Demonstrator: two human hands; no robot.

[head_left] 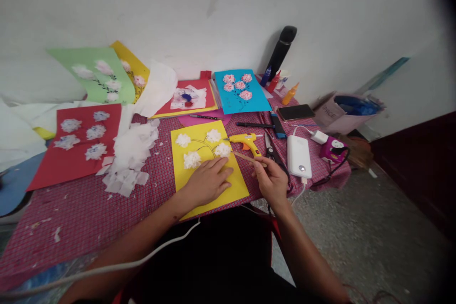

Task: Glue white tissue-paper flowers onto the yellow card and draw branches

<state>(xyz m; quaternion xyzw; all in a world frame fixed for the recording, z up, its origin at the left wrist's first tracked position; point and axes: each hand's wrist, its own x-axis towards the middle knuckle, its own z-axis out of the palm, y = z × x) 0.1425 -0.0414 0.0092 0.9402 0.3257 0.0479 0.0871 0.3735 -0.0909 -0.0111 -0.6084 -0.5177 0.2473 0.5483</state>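
A yellow sheet of paper (231, 185) lies in front of me, with drawn stems and several white tissue-paper flowers (192, 159) on it. My left hand (210, 178) rests flat on the sheet, fingers stretched out, just below the flowers. Pinched in my right hand (272, 178) is a thin wooden stick (245, 156); its far tip reaches the rightmost flower (223, 150). A yellow glue gun (245, 140) lies just beyond the stick, its nozzle toward the flowers. Black-handled scissors (272, 152) lie beside my right hand.
Tissue squares (130, 152) are piled on the left, near a red flower sheet (80, 161). A blue flower sheet (245, 102) leans at the back. To the right are a white power bank (299, 154), a phone (296, 112), paint bottles (290, 93) and a purple socket block (331, 154).
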